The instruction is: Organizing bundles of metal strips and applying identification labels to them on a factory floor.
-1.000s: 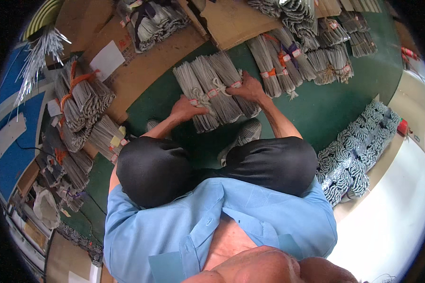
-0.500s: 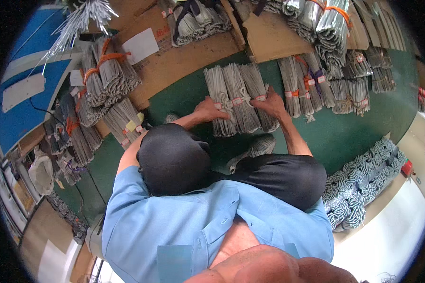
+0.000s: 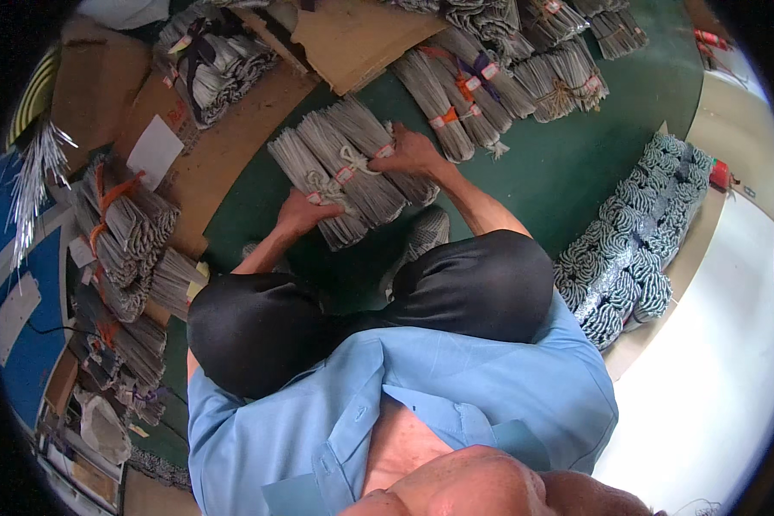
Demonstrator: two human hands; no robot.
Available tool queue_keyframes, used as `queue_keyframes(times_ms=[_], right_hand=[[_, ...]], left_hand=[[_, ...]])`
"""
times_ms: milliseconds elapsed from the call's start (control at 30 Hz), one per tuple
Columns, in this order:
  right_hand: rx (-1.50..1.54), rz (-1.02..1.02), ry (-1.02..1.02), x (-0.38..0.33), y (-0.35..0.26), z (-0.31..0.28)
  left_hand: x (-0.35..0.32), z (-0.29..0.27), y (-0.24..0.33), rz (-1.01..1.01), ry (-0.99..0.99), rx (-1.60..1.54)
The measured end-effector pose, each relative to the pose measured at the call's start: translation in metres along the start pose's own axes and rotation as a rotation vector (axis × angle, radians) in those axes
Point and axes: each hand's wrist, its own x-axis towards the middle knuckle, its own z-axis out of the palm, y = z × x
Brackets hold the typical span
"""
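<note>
Three bundles of thin grey strips (image 3: pixel 353 187) lie side by side in front of me, each tied about its middle with whitish cord and bearing a small red-and-white label. My left hand (image 3: pixel 299 212) is closed on the left-hand bundle, the thumb over its top by the cord. On the opposite side, my right hand (image 3: pixel 413 153) clasps the right-hand bundle, thumb near the label. The row sits between both hands, just ahead of my shoes (image 3: pixel 426 232); whether it touches the floor I cannot tell. The fingers underneath are hidden.
More tied bundles (image 3: pixel 464 95) lie ahead on the green floor (image 3: pixel 525 193). Other bundles with orange ties (image 3: pixel 116 228) are stacked to the left near cardboard (image 3: pixel 224 129). A long block of coiled grey-white pieces (image 3: pixel 632 245) stands at the right, with a red object (image 3: pixel 720 175) behind it.
My view has turned toward the right, so the surroundings appear shifted left and tilted. Both hands keep hold of the bundles, and my knees have spread wider apart.
</note>
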Motion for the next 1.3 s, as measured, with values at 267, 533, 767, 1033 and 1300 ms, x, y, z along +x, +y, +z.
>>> queue_keyframes(times_ms=[267,533,767,1033,1300], right_hand=[[-0.015,0.037,-0.039,-0.004,-0.006,-0.004],[-0.012,-0.050,-0.109,-0.004,0.001,0.001],[0.025,-0.096,-0.056,-0.029,0.011,0.036],[-0.002,-0.155,-0.050,-0.036,-0.003,0.075],[0.099,-0.184,-0.048,-0.053,0.002,0.035]], left_hand=[[-0.001,0.000,-0.003,0.072,0.014,-0.065],[-0.005,0.002,0.003,0.031,-0.062,-0.134],[-0.043,0.019,0.011,0.049,-0.116,-0.167],[-0.070,0.021,-0.041,-0.089,-0.186,-0.322],[-0.089,-0.030,-0.045,-0.128,-0.286,0.084]])
